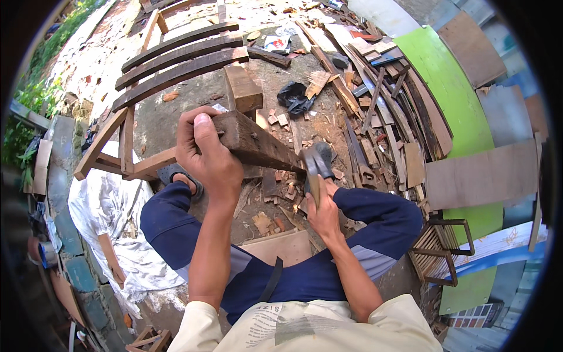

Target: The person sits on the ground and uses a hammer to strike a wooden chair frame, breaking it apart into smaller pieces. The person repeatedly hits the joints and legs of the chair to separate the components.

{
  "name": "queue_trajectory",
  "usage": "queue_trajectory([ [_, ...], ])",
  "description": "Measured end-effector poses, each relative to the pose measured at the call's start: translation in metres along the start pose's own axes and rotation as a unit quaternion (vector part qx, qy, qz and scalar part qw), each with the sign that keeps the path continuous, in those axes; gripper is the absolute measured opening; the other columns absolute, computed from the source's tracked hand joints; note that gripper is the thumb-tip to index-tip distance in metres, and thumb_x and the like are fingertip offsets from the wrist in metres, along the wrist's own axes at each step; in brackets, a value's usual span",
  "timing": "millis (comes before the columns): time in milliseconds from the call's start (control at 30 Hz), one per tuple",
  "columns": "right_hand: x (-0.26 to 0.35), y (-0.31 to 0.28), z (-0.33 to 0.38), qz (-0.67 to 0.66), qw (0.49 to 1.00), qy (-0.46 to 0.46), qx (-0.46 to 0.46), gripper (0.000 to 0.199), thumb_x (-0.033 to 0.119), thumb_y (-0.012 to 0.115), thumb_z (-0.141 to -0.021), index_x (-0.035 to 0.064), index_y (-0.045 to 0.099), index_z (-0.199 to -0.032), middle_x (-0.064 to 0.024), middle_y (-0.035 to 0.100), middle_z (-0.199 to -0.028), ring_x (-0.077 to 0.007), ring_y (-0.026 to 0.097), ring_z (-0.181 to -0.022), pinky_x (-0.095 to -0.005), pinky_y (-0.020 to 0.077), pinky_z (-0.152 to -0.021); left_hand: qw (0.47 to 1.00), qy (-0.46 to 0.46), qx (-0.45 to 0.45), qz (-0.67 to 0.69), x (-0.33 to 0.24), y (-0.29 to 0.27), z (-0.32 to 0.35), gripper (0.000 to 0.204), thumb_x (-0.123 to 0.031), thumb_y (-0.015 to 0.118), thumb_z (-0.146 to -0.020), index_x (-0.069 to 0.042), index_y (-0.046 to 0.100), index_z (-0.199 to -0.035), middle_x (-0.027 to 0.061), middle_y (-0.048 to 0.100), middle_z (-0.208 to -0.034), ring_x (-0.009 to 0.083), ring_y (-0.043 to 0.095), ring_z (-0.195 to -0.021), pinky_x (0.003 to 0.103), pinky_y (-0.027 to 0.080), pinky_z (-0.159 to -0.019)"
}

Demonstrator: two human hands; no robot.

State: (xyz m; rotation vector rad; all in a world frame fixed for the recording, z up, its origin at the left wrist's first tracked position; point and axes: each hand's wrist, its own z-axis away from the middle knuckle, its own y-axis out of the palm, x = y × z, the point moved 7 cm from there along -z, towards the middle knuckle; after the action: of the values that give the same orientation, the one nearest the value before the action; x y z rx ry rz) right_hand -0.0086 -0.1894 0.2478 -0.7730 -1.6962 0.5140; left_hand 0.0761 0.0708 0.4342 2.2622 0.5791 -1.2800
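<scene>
1. Green panel (437, 76): beyond and right of the right hand, behind scrap timber (387, 108); the stacking appears meant to keep material off the working space.
2. Slatted wooden frame (182, 70): ahead and left of the left hand, one rail passing behind that hand. Contact cannot be confirmed.
3. White cloth (108, 217): spread left of the left forearm, a wood strip on it; purpose not evident.
4. Dark wooden beam (261, 144): at the left hand (205, 141), which is closed round its near end, thumb on top. The beam slants away toward the hammer; the grip presumably steadies it.
5. Handsaw (366, 175): on the ground right of and beyond the right hand, seemingly laid aside within reach.
6. Hammer (315, 170): the right hand (324, 217) is wrapped round its handle, head foremost, apparently for control. Whether the head touches the beam cannot be told.
7. Small metal stud (254, 135): projects from the beam's side, just right of the left hand; probably a nail.
</scene>
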Motion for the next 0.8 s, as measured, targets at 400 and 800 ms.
queue_trajectory([
  [400,0.076,-0.048,-0.051,-0.134,0.987,-0.012,-0.084,0.05,0.015,0.057,-0.098,-0.0023,0.039,-0.141,-0.0133,0.059,-0.07,-0.022,0.062,-0.061,-0.0332,0.0507,-0.058,1.0,-0.02,-0.015,0.013,0.013,-0.002,-0.006,0.025,-0.017,0.045,-0.095,0.0,0.06,-0.085,-0.0005,0.054,-0.076,0.0063,0.041,-0.068,0.024,0.033,-0.062],
  [800,0.045,-0.031,-0.027,-0.112,0.987,0.117,0.017,0.053,0.029,0.053,-0.101,0.0015,0.037,-0.143,-0.0181,0.062,-0.085,-0.0266,0.064,-0.071,-0.0353,0.0512,-0.068,0.999,-0.018,-0.021,0.035,0.016,-0.009,-0.008,0.024,-0.016,0.046,-0.095,0.0,0.059,-0.084,-0.0023,0.05,-0.075,0.005,0.039,-0.067,0.023,0.03,-0.06],
])
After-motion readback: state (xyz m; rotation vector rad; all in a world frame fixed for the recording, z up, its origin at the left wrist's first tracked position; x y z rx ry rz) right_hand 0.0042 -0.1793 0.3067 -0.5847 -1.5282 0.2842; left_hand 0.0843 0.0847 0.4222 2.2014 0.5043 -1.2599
